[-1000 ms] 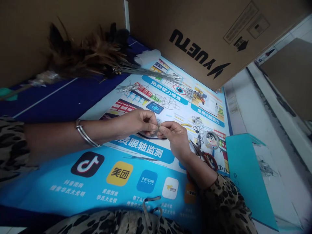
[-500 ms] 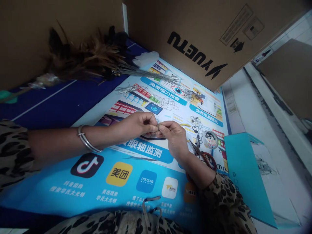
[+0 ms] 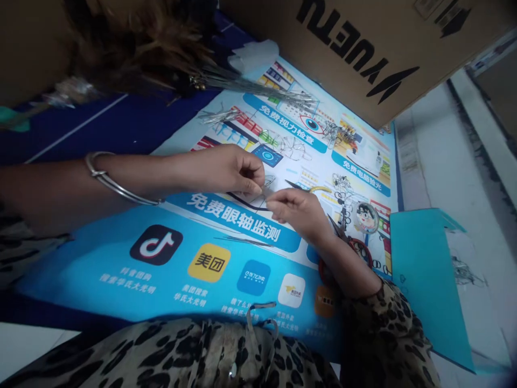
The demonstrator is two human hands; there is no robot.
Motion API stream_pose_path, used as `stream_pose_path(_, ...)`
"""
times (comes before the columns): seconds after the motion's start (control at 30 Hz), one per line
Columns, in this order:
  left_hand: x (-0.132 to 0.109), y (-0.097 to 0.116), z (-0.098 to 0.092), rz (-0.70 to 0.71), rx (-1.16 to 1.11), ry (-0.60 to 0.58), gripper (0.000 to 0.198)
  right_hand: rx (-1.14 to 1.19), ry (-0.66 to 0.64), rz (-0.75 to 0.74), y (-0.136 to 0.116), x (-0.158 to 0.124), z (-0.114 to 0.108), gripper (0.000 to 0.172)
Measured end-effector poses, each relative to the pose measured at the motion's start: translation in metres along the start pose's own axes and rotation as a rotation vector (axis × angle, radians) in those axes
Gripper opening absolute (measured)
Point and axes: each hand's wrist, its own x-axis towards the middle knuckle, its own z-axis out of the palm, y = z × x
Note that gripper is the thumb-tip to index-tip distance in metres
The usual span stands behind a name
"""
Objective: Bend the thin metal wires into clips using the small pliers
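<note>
Above the printed poster sheet (image 3: 161, 318), my left hand (image 3: 238, 170) is closed, thumb pressed to the curled fingers; a silver bangle (image 3: 125, 189) circles that wrist. My right hand (image 3: 301, 213) pinches with thumb and forefinger, a short gap from the left. Whatever each pinch holds is too small to make out. Thin wire loops (image 3: 270, 181) show just beyond the left fingertips. Small scissors with yellow handles (image 3: 321, 189) lie past my right hand. Larger scissors with red handles (image 3: 361, 252) are partly hidden by my right forearm.
Thin silver wires (image 3: 278, 96) lie by brown feathers (image 3: 161, 43) at the back left. More wires (image 3: 244, 241) lie near me. Tangled wire (image 3: 297, 148) and small black rings (image 3: 345, 202) are scattered rightward. A cardboard box (image 3: 355, 81) stands behind, a teal box (image 3: 428, 280) at right.
My hands, which met at the fingertips, have drawn slightly apart. The camera view has tilted down and shifted, so the whole scene sits differently.
</note>
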Motion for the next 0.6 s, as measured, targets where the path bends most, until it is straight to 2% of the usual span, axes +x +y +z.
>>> stream_pose_path(0.1, 0.0, -0.002, -0.001, 0.011, 0.207, 0.009, 0.004, -0.402, -0.196, -0.159, -0.009, -0.011, 0.001, 0.013)
stream_pose_path(0.17, -0.001, -0.002, 0.001, 0.021, 0.295, 0.036, 0.006, -0.652, -0.317, -0.247, -0.014, -0.019, 0.005, 0.021)
stream_pose_path(0.23, -0.001, -0.002, 0.003, 0.029, 0.331, 0.08, 0.01, -0.831, -0.356, -0.279, -0.018, -0.024, 0.011, 0.022)
stream_pose_path(0.37, -0.001, -0.004, 0.001, 0.069, 0.296, 0.11, 0.01, -0.975, -0.408, -0.307, -0.018, -0.027, 0.018, 0.01)
stream_pose_path(0.5, -0.003, -0.004, 0.001, 0.122, 0.265, 0.086, 0.005, -1.051, -0.429, -0.335, -0.019, -0.029, 0.021, 0.016)
stream_pose_path(0.6, -0.007, -0.001, 0.002, 0.175, 0.351, 0.047, 0.002, -1.108, -0.441, -0.359, -0.02, -0.031, 0.021, 0.015)
